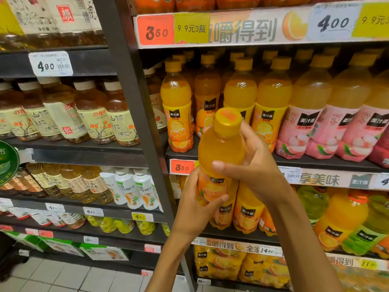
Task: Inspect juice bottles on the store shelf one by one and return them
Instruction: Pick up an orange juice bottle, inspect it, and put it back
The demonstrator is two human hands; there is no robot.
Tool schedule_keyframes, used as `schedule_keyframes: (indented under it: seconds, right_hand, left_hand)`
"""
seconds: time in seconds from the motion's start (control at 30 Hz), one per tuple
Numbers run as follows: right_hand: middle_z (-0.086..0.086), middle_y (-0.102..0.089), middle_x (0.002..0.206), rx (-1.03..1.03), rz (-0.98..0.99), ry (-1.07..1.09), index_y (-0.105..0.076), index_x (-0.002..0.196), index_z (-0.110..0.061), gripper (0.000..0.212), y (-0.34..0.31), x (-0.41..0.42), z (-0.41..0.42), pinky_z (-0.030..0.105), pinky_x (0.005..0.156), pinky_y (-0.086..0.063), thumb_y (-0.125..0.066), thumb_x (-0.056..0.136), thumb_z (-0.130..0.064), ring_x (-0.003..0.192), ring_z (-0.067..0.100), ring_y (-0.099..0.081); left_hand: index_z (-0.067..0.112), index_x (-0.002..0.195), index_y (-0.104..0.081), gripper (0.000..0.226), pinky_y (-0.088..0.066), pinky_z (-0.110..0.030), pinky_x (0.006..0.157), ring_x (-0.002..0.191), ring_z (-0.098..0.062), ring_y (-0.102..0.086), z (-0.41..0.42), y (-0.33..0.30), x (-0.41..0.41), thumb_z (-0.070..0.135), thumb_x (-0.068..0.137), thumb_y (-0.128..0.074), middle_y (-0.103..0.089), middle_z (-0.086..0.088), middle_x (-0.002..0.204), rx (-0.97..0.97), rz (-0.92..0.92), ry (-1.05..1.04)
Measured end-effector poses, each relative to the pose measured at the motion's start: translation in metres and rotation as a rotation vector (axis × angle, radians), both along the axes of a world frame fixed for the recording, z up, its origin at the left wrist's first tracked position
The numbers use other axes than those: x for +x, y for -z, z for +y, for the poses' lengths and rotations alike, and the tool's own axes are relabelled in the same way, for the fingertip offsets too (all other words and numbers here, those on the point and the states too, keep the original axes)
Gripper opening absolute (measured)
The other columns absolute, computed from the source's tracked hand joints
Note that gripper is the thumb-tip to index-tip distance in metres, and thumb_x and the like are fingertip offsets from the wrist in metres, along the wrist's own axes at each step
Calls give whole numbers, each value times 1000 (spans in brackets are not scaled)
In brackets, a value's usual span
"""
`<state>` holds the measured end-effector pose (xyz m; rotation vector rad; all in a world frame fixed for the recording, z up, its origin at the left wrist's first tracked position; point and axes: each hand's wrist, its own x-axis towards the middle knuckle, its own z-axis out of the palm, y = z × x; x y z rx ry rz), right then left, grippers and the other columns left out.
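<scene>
- two bare hands hold one orange juice bottle [221, 150] in front of the store shelf [315, 163], cap tilted toward the camera.
- left hand [194, 204] curls round the bottle's labelled lower body, thumb across the label.
- right hand [254, 163] wraps the upper body, thumb pressed on the front.
- orange juice bottles [240, 93] line the shelf's front edge behind, pink-labelled bottles [328, 131] toward its right end.

Both forearms are bare, with no sleeves, gloves or jewellery visible
</scene>
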<state>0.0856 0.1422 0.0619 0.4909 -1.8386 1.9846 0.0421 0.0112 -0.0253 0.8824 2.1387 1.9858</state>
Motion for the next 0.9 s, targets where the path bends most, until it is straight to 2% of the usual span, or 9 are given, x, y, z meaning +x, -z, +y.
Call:
schedule_keyframes:
  seconds: [0.17, 0.23, 0.3, 0.4, 0.53, 0.63, 0.73, 0.83, 0.9]
  right_hand:
    - [3, -61, 123, 18, 15, -61, -56, 123, -28, 60, 0, 2, 5, 29, 87, -51, -76, 69, -13, 116, 19, -59]
    - [1, -62, 124, 6, 11, -59, -56, 124, -30, 59, -1, 1, 5, 28, 86, -52, -76, 70, -13, 117, 19, -60]
    - [-4, -65, 121, -17, 11, -34, -56, 125, -29, 57, -3, -1, 6, 25, 84, -52, -74, 73, -14, 115, 17, -61]
    - [-7, -68, 116, -85, -7, 52, -51, 127, -24, 59, -7, -11, 5, 25, 81, -53, -76, 73, -18, 110, 15, -65]
    - [-12, -70, 112, -145, -24, 178, -53, 123, -24, 53, -13, -29, 1, 24, 80, -54, -74, 74, -20, 107, 10, -66]
    - [-7, -68, 118, -80, -9, 210, -55, 127, -20, 54, -19, -36, -2, 22, 83, -54, -75, 77, -23, 110, 8, -64]
    - [-18, -69, 112, -23, 33, 216, -55, 121, -30, 45, -23, -42, -2, 20, 87, -52, -72, 80, -21, 111, 3, -62]
    - [-30, -68, 104, -10, 66, 234, -54, 117, -33, 44, -27, -48, 2, 15, 87, -49, -70, 81, -13, 110, -6, -60]
    - [-19, -67, 113, -24, 78, 251, -54, 125, -22, 48, -28, -53, 4, 18, 90, -49, -71, 81, -10, 113, -1, -60]
  left_hand:
    - [6, 123, -50, 56, -45, -6, 79, 105, 6, -58, -1, -1, -7, 1, 74, -75, -64, 22, 107, -10, 22, -3]
    - [7, 124, -50, 59, -47, -9, 80, 105, 2, -60, 0, -1, -7, 0, 73, -76, -65, 19, 109, 12, 19, 2]
    - [7, 127, -50, 63, -50, -15, 81, 107, -7, -62, 0, -1, -5, 1, 71, -78, -67, 6, 113, 50, -4, 4]
    - [7, 126, -51, 65, -53, -21, 80, 103, -15, -66, 2, 0, -1, 13, 68, -82, -67, -6, 112, 100, -41, -11]
    - [14, 127, -52, 67, -54, -21, 79, 101, -11, -66, 10, -4, 2, 31, 67, -78, -68, 0, 111, 145, -62, -65]
    - [18, 135, -43, 70, -52, -19, 85, 110, -8, -61, 16, -9, -6, 20, 74, -78, -62, 2, 122, 167, -24, -119]
    - [19, 137, -41, 70, -51, -21, 89, 112, -7, -60, 18, -15, -24, 12, 77, -77, -59, 1, 127, 164, 19, -154]
    - [20, 141, -38, 72, -48, -32, 99, 119, -10, -55, 21, -20, -40, 12, 79, -74, -55, 1, 133, 114, 56, -177]
    - [21, 141, -37, 72, -45, -29, 101, 123, -6, -48, 24, -20, -45, 16, 80, -74, -48, 4, 136, 71, 99, -226]
